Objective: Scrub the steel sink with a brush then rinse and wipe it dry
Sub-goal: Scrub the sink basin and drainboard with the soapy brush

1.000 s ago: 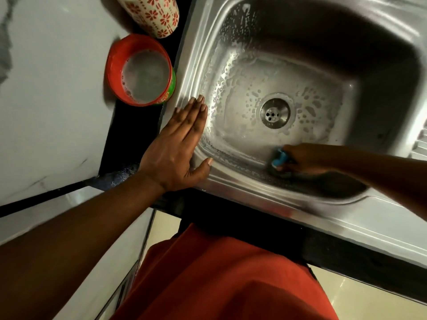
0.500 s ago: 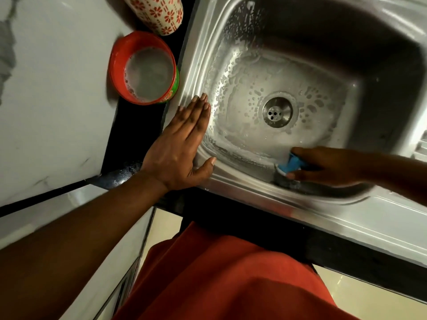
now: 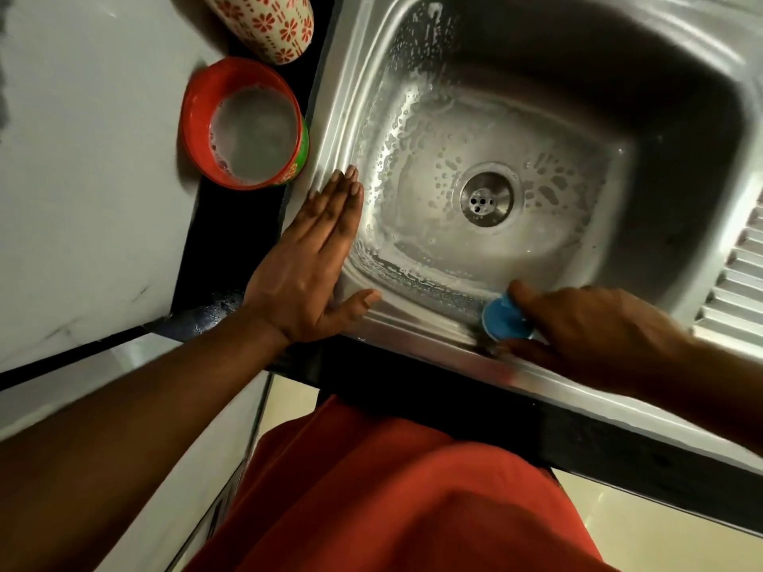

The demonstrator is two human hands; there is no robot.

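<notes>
The steel sink (image 3: 342,97) fills the upper right, its basin wet and streaked with soap foam around the round drain (image 3: 487,199). My right hand (image 3: 586,328) grips a blue-handled brush (image 3: 505,317) at the near rim of the sink, its dark bristles against the steel edge. My left hand (image 3: 313,262) lies flat with straight fingers on the sink's left rim, thumb spread along the near corner.
A red bowl (image 3: 194,97) holding soapy water stands on the black counter left of the sink. Behind it is a white cup (image 3: 264,22) with red flowers. The sink's ribbed drainboard (image 3: 739,291) lies at the right. My red garment shows below.
My right hand has drawn the brush from the basin floor up the near wall to the front rim. The left hand has stayed put.
</notes>
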